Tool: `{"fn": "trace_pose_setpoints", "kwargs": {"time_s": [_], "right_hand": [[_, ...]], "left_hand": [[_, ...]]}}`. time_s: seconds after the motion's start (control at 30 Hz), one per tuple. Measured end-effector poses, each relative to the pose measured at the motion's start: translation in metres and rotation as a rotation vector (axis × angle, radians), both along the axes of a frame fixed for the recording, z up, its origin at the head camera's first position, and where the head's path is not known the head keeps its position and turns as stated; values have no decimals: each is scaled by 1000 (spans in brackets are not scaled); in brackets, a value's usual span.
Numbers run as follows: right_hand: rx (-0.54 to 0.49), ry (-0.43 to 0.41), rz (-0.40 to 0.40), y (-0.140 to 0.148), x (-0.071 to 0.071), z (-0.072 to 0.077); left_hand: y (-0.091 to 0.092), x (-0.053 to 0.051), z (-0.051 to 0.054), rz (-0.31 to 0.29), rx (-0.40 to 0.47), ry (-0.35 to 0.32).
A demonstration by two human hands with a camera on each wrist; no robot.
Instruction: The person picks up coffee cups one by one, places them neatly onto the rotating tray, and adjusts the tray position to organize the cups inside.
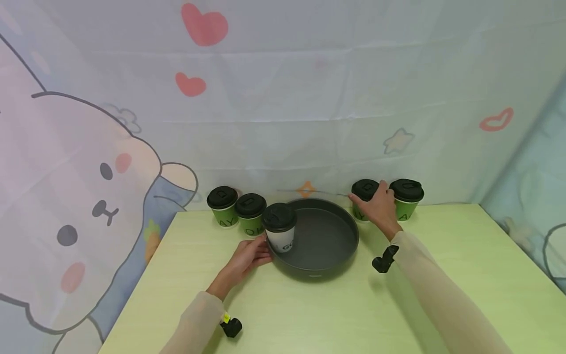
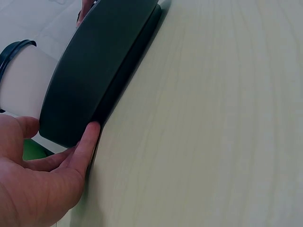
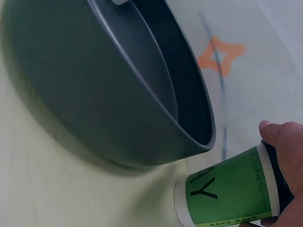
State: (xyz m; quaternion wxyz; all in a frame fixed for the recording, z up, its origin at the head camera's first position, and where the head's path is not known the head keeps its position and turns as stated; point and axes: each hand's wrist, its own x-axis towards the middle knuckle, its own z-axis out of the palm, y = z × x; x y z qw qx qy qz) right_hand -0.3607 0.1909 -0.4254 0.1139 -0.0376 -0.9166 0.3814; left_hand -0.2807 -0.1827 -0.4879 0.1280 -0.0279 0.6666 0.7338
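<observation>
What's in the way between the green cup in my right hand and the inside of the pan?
Only the raised wall of the pan; nothing visible stands in the gap between it and the green cup. The white cup inside sits over at the left.

The pan (image 1: pixel 325 238) is dark grey; at its nine o'clock, the white cup (image 1: pixel 279 240) has a black lid (image 1: pixel 279 217); the green cups (image 1: pixel 225 217) at ten and two have black lids (image 1: pixel 222 197) and dark letters (image 1: pixel 254 231). The tabletop (image 1: pixel 345 314) is pale yellow-green, faintly grained; the whitish backdrop (image 1: pixel 300 88) carries pinkish-red hearts (image 1: pixel 205 27) towards eleven and a pale, pink-cheeked cartoon animal (image 1: pixel 84 191) towards nine.
</observation>
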Motion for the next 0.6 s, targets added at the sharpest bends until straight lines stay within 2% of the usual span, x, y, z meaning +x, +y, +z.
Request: {"fn": "trace_pose_setpoints", "kwargs": {"time_s": [0.23, 0.37, 0.6], "right_hand": [[-10, 27, -8, 1, -2, -5], [-21, 73, 12, 2, -5, -8], [-61, 176, 81, 6, -9, -26]], "left_hand": [[1, 0, 1, -5, 0, 5], [1, 0, 1, -5, -6, 6], [0, 1, -2, -8, -8, 5]]}}
